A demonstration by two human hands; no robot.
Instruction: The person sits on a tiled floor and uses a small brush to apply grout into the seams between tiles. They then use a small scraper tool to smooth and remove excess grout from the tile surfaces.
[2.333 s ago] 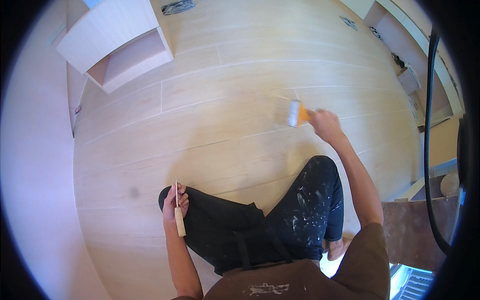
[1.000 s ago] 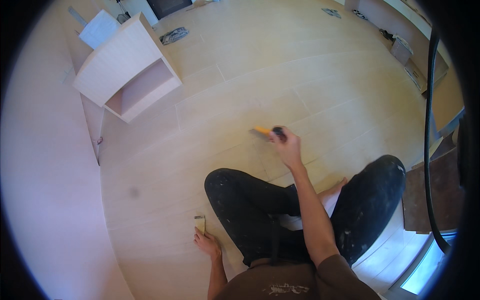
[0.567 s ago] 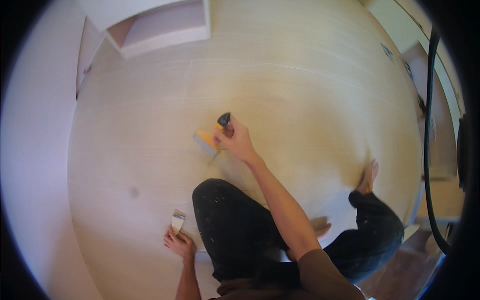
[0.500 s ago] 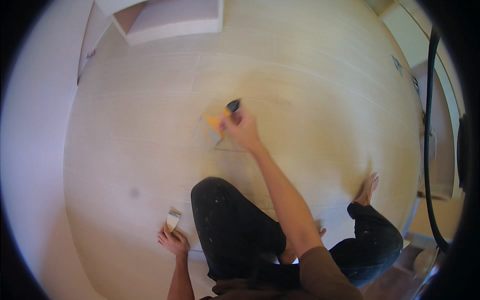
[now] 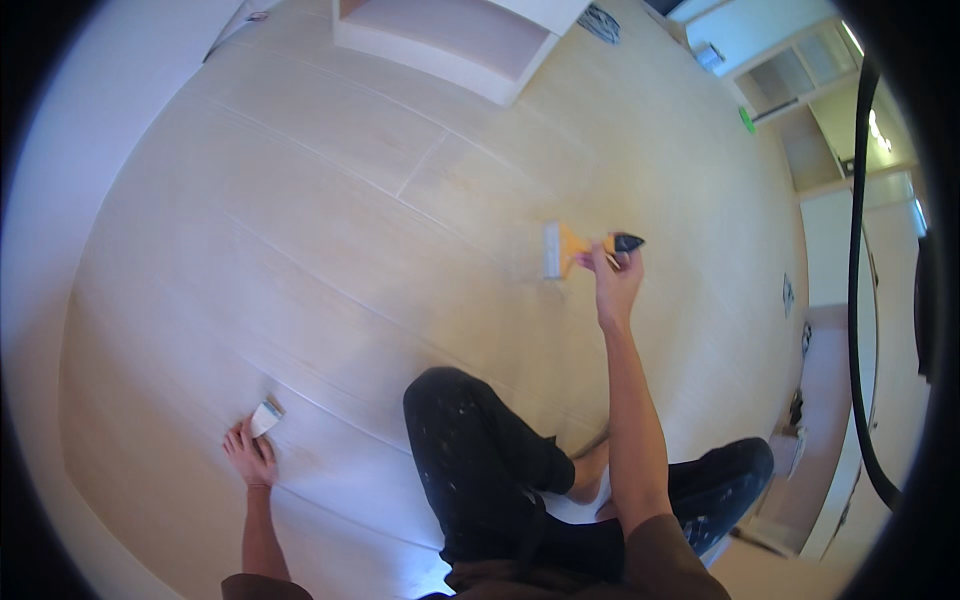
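My right hand (image 5: 615, 285) grips a scraper (image 5: 567, 251) with a wide pale blade, a yellow body and a black handle end. Its blade is over the beige plank floor (image 5: 350, 230), ahead and right of my bent knee; whether it touches the floor is hard to tell. To the left, my left hand (image 5: 250, 455) rests low by the floor, fingers closed around a small flat tool (image 5: 266, 417). That tool is cream-coloured and widens to a grey tip; whether it is a brush or a putty knife is unclear.
A white cabinet (image 5: 430, 48) stands on the floor ahead. Coiled cable (image 5: 600, 24) lies beside it, and a small green object (image 5: 747, 120) farther right. White shelving lines the right side. A black cable (image 5: 858, 270) hangs close in front at right. My dark-trousered legs (image 5: 470, 470) are folded below.
My view has swung toward the right, showing more cabinets. The right hand's scraper has turned so its blade faces left. My left hand keeps the small tool by the floor.
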